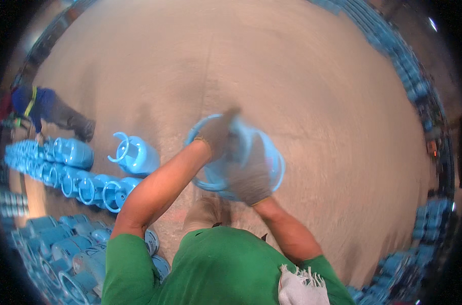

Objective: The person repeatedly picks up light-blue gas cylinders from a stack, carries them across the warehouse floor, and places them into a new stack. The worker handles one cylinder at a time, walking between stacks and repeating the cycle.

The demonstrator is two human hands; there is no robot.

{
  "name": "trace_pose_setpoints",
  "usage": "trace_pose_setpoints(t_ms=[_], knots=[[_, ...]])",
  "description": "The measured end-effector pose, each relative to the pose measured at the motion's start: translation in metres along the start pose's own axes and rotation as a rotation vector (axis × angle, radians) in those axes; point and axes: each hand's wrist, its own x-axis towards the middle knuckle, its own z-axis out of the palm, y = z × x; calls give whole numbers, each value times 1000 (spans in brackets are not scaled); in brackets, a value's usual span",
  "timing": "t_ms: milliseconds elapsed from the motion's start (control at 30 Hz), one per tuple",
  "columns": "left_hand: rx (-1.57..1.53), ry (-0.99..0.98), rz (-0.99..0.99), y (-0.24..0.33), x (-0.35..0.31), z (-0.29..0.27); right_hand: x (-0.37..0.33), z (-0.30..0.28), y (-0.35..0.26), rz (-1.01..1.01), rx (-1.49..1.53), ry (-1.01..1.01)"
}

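A light-blue gas cylinder (269, 152) with ring-shaped ends is in front of my legs, blurred by motion. My left hand (216, 134), in a dark grey work glove, is over its left ring, with the fingers smeared toward the far side. Nearer to me, my right hand (250, 178), gloved alike, lies against the cylinder's side. Motion blur hides whether the fingers of either hand are closed round it. To the left, another light-blue gas cylinder (142, 156) lies on its side, its collar facing left.
A row of blue cylinders (88, 187) lies on the left, where a co-worker in dark blue (43, 104) bends over it. More cylinders (71, 249) crowd the lower left. Stacked cylinders (380, 38) line the far right, others (426, 229) the lower right. The floor (317, 91) is concrete.
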Motion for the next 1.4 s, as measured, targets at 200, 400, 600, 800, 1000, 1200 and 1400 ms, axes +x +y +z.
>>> trace_pose_setpoints(t_ms=[200,400,600,800,1000,1200,1400], knots=[[1269,-217,1162,16,-55,-103,166,-34,-8,185,145,-429],[1661,-296,1448,56,6,-110,294,-35,28,188,257,-611],[1433,97,1040,99,68,-62,306,-18,178,51,-8,326],[1197,-93,1062,214,143,-8,303,42,306,1007,730,261],[1875,-349,1045,371,256,-94,413,71,337,967,827,187],[1376,205,692,416,322,-48,513,73,351,839,789,48],[1117,-176,613,491,432,-36,588,76,283,362,256,121]])
